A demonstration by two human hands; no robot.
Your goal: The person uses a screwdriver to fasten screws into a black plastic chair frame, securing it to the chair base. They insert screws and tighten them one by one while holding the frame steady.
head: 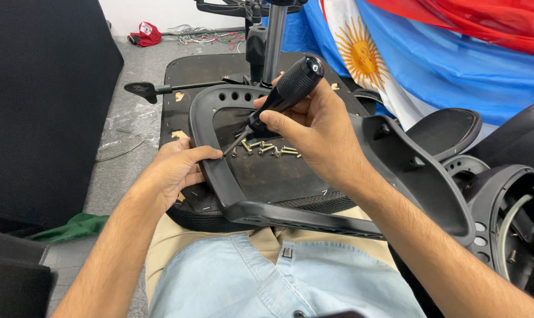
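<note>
Right hand point(323, 126) fingers closed around screwdriver point(279, 97); grip the ribbed handle (rigid, non-slip). Left hand point(175, 168) fingers pinching frame point(220, 176) beside tip: stiff, light plastic. Screws point(267, 148) loose inside frame.

The right hand point(320, 126) is gripping a black-handled screwdriver point(282, 97), its fingers point(279, 121) wrapping the lower handle while the tip is pointing down just beside the left thumb. The left hand point(175, 168) is clasping the grey plastic chair frame point(220, 176), fingers point(193, 176) curling under its edge. Loose screws point(267, 148) are lying on the upturned seat base point(267, 174), just below the right fingers.
</note>
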